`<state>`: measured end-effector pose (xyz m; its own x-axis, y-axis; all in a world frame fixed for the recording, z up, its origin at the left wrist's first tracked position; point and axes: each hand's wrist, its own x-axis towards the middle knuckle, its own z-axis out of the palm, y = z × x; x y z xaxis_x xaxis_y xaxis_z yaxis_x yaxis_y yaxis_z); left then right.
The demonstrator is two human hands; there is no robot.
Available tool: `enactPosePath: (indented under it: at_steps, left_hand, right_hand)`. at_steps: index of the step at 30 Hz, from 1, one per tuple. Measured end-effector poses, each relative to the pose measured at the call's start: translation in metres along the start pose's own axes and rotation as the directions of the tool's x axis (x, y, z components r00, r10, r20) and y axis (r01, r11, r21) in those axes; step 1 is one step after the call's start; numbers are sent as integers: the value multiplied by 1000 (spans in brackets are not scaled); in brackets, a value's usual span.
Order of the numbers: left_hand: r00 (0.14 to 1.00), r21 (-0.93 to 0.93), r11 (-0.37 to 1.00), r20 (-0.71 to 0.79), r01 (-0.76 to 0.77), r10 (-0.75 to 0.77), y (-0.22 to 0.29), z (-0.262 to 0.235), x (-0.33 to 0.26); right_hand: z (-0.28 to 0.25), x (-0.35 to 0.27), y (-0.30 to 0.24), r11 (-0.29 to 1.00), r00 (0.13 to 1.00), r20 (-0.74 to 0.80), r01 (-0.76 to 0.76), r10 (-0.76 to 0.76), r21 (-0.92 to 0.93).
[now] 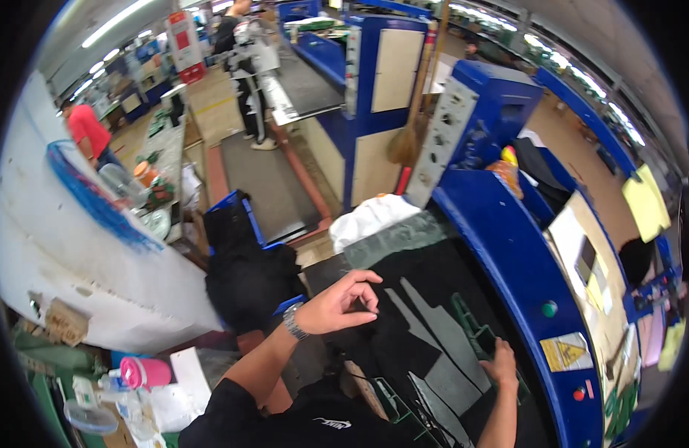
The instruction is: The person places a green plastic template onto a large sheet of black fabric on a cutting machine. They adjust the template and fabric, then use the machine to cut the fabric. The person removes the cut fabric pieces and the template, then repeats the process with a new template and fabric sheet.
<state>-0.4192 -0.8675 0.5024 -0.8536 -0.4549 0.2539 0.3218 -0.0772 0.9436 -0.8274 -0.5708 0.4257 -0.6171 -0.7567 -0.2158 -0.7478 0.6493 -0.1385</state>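
Observation:
My left hand (337, 305), with a metal watch (293, 321) at its wrist, hovers over the near left part of the black material (404, 336). Its fingers curve loosely, thumb and fingertips apart, and nothing shows between them. To the right, my right hand (501, 364) grips the near end of a green metal cutting die (471, 322); part of the grip is hidden. Grey strip-like pieces (440, 328) lie on the black material beside the die. Close to my body is another green metal frame (393, 399), with thin dark cords beside it.
A blue machine body (501, 246) borders the work surface on the right. Black material (247, 276) fills a blue crate at the left, and a white cloth bundle (374, 219) lies at the far edge. A pink jug (145, 372) stands lower left. Two people are farther off.

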Motion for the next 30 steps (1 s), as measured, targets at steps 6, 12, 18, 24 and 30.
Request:
enactPosePath:
  at_steps: [6, 12, 18, 24, 30]
  left_hand:
    - [989, 115, 991, 137, -69, 53, 20, 35, 33]
    - [959, -198, 938, -62, -284, 277, -6, 66, 56]
    - [972, 69, 981, 139, 183, -191, -49, 70, 16]
    - [893, 10, 900, 116, 436, -434, -66, 11, -41]
    - [812, 105, 805, -55, 584, -582, -74, -67, -93]
  right_hand:
    - [-114, -18, -180, 658, 786, -150, 590, -599, 467]
    - [-157, -31, -259, 419, 620, -313, 747, -719, 516]
    - [-168, 1, -277, 401, 705, -564, 709, -430, 580]
    - [-102, 83, -199, 496, 995, -74, 96, -64, 863]
    - [-15, 143, -162, 582, 963, 249, -143, -106, 801]
